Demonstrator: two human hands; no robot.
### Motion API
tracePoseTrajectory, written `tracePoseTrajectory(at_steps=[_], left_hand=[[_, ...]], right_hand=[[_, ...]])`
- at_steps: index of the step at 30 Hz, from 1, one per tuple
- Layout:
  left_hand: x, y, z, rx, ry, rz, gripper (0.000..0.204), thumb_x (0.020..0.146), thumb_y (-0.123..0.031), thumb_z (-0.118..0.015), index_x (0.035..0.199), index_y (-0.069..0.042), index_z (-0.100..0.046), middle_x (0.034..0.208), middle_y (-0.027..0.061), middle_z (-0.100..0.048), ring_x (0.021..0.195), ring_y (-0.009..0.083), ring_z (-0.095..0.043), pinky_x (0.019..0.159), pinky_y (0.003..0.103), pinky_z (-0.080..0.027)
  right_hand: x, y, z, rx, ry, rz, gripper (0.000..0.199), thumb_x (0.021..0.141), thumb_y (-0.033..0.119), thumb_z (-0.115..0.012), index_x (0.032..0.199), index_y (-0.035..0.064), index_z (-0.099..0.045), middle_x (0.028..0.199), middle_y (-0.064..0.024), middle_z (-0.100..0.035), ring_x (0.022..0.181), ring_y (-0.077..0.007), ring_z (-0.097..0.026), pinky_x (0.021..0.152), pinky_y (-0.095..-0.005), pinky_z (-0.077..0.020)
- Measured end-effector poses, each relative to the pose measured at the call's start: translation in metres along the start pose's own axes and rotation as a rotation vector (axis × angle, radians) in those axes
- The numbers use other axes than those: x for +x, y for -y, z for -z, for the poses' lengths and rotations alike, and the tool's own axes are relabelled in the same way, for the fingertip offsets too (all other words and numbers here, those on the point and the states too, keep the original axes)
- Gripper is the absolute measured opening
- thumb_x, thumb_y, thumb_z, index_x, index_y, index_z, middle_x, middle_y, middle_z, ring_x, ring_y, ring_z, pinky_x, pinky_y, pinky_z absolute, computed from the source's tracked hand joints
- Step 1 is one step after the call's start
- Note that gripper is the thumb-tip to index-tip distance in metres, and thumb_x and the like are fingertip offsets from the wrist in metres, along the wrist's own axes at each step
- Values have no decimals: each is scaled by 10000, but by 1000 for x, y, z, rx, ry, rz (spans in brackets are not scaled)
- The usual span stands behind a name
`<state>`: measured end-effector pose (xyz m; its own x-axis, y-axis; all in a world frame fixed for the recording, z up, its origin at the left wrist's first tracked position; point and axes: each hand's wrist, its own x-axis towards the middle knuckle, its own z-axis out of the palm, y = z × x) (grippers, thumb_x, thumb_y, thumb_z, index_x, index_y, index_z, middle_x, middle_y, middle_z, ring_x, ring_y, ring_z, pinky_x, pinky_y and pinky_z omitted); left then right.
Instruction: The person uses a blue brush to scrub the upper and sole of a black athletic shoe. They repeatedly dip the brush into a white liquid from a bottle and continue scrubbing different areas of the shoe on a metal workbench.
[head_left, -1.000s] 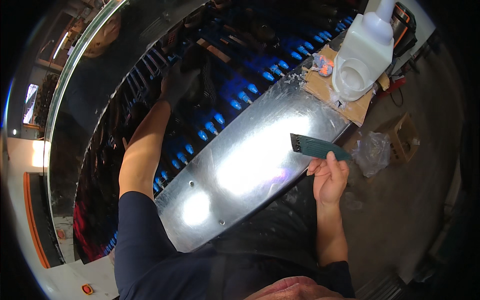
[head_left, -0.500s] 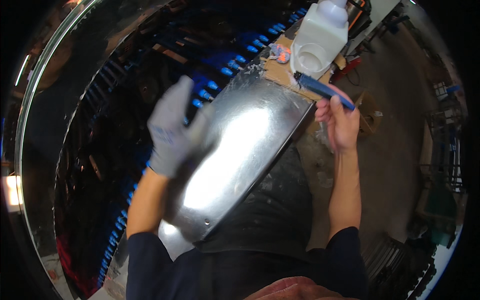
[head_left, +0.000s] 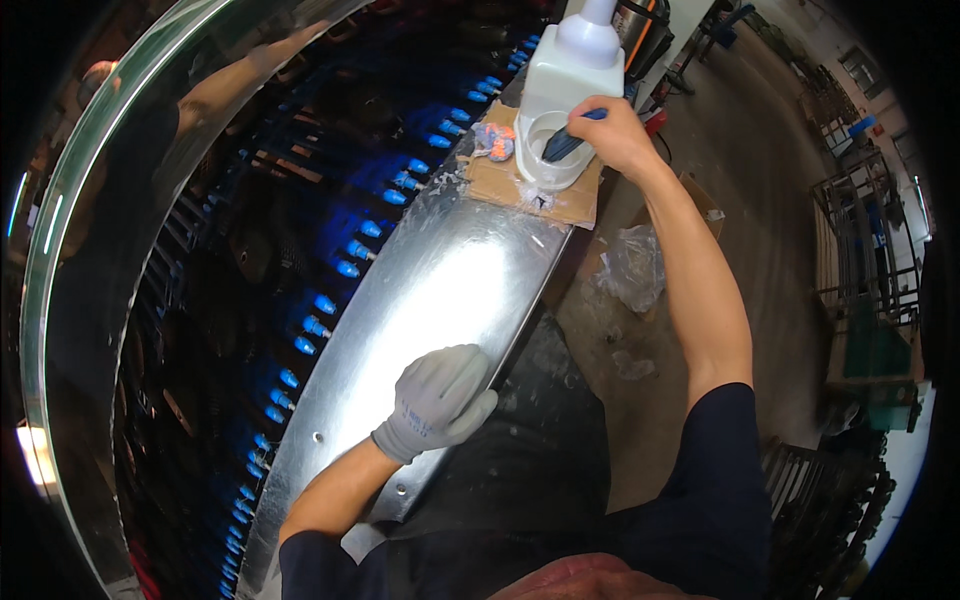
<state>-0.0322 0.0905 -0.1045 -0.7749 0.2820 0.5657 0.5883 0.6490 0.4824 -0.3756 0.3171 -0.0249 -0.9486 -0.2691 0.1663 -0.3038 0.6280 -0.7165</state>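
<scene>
My right hand (head_left: 614, 137), bare, pinches a slim dark blue tool (head_left: 567, 143), whose exact kind I cannot make out. The tool points down into the round cup of a white plastic dispenser (head_left: 575, 72). In a light grey glove, my left hand (head_left: 440, 395) rests on the shiny metal ledge (head_left: 430, 290) near its right edge. Its fingers are extended and hold nothing. Under the dispenser lies a piece of brown cardboard (head_left: 500, 188), with a crumpled grey and orange wad (head_left: 494, 141) on it.
A row of blue fittings (head_left: 347, 268) runs along the ledge's left side, beside dark machinery. A curved glass rim (head_left: 45, 300) bounds the far left. Clear plastic wrap (head_left: 635, 268) lies on the floor to the right, and metal racks (head_left: 865, 240) stand farther right.
The blue tool has moved up and left, from beside the dispenser into its cup. My gloved left hand has come down from over the fittings onto the ledge. The view has shifted.
</scene>
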Motion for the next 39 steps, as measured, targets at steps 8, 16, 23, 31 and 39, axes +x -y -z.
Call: tracePoseTrajectory(at_steps=[8,16,23,31,39], left_hand=[[25,-11,-16,-81,94,-51,334,813,-199,-820,1067,6,-751,1038,162,-743,877,310,-737,733,360,-597],[40,-3,-41,-107,185,1,308,763,-153,-874,1005,-5,-755,806,95,-699,704,243,-702,625,343,-569],[32,-5,-47,-78,183,257,296,769,-156,-862,1009,-9,-769,736,86,-700,663,257,-736,784,378,-646],[42,-3,-42,-39,335,345,311,779,-210,-873,1027,-50,-776,708,71,-694,672,258,-739,689,375,-593],[19,4,-56,-31,308,345,245,833,-186,-812,1058,-99,-767,881,39,-769,655,179,-711,578,322,-557]], right_hand=[[10,6,13,-40,-157,145,396,846,368,-825,930,-15,-770,828,-168,-772,687,-235,-728,655,-369,-570],[91,-130,107,212,-518,135,153,939,141,-768,1006,10,-728,737,-10,-681,587,-77,-603,516,-265,-488],[191,-125,128,-284,-617,-32,560,852,319,-816,1297,24,-647,1312,-237,-654,1233,-364,-637,1058,-487,-503],[266,-98,166,-386,-582,-53,543,836,363,-847,1151,-57,-710,1149,-290,-731,1094,-413,-714,955,-478,-563],[258,-100,177,-375,-526,-40,374,863,315,-789,893,-58,-763,825,-252,-744,776,-343,-758,733,-461,-590]])
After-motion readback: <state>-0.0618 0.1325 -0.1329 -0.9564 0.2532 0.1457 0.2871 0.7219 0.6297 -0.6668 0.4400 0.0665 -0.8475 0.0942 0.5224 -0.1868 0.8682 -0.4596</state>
